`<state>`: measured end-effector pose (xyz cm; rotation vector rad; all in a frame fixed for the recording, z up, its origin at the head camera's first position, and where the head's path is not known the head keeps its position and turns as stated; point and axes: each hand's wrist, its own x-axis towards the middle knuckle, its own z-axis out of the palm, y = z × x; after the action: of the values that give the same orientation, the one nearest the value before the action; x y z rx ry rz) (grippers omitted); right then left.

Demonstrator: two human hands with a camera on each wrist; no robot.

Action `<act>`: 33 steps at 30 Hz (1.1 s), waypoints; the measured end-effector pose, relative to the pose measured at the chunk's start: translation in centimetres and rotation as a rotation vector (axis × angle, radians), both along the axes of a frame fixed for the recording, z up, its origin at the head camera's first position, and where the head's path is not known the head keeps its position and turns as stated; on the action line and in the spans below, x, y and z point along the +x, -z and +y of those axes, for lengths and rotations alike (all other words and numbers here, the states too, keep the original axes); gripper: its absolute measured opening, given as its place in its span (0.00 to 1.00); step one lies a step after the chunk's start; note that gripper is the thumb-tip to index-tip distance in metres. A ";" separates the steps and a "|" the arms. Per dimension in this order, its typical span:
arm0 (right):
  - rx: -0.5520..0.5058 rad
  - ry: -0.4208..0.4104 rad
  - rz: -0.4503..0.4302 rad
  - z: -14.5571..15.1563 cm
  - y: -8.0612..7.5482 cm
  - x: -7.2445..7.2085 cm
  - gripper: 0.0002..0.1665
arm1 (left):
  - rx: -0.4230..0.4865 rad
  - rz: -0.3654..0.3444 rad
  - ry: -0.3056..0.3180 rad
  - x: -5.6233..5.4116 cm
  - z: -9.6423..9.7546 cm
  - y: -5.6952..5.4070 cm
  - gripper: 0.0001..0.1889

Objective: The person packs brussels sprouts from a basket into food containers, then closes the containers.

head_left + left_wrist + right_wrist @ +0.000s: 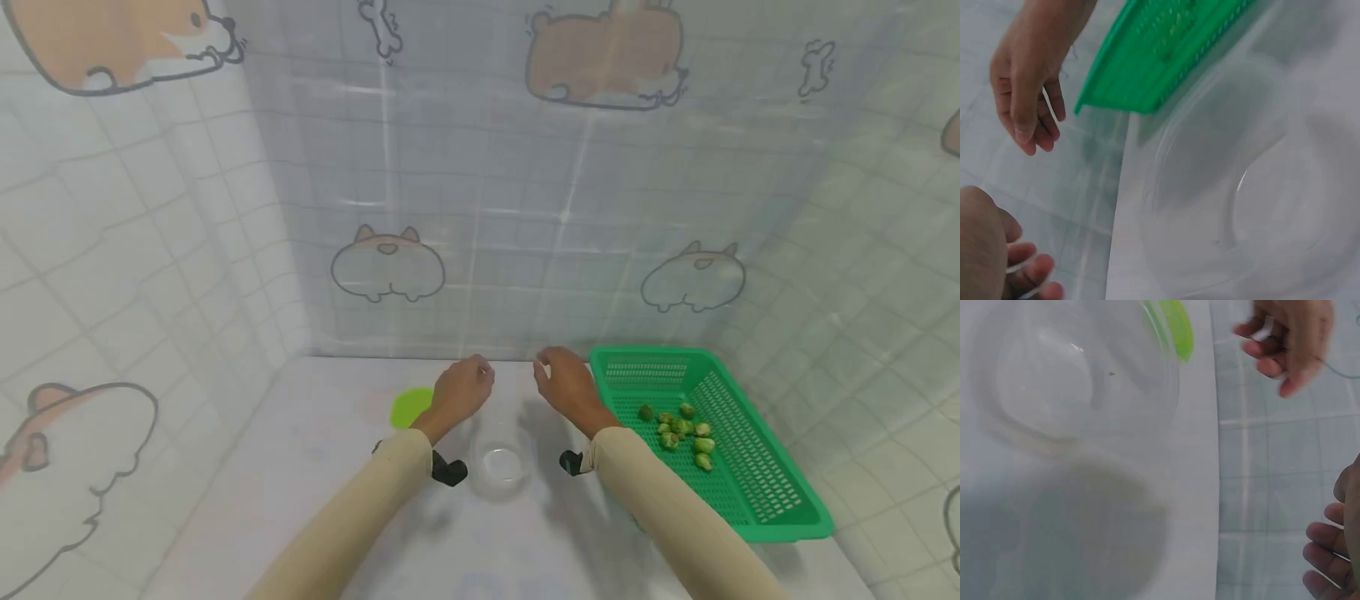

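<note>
Clear bowl [501, 465] on the table [296, 467], nearer than the left hand [462, 388] and right hand [566, 383], whose empty fingers curl loosely; I judge light, even contact on opposite sides steadiest.

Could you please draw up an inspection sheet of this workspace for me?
Surface: white table, with shadows on it.
Job's things: clear bowl near the middle; green basket on the right, several sprouts inside; lime disc left of the bowl.
Clutter: nothing seen.
Hands: left hand and right hand hold nothing, fingers loosely curled.
Cables: nothing seen.
Surroundings: dog-print sheeting behind and at both sides.
</note>
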<state>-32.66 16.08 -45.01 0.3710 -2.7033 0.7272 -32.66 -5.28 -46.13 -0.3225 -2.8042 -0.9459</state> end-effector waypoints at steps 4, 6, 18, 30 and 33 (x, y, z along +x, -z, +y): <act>-0.059 -0.033 0.048 1.2 0.0 0.9 0.12 | 0.044 -0.103 -0.019 1.8 -0.6 0.5 0.16; -0.086 -0.038 0.068 1.8 -0.1 1.3 0.11 | 0.069 -0.150 -0.025 2.5 -1.0 1.0 0.17; -0.352 -0.016 0.019 7.2 -1.5 4.8 0.14 | 0.243 -0.273 -0.079 6.7 -3.4 6.7 0.26; -0.302 0.132 0.011 14.1 -1.5 7.8 0.17 | 0.316 -0.176 -0.091 9.1 -2.4 9.3 0.24; -0.274 0.139 0.022 15.6 -0.8 8.5 0.17 | 0.351 -0.157 -0.083 9.0 -2.1 9.7 0.22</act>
<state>-24.20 31.71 -44.18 0.1230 -2.5317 1.0272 -23.62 -7.34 -55.88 -0.0864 -2.6863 -1.4691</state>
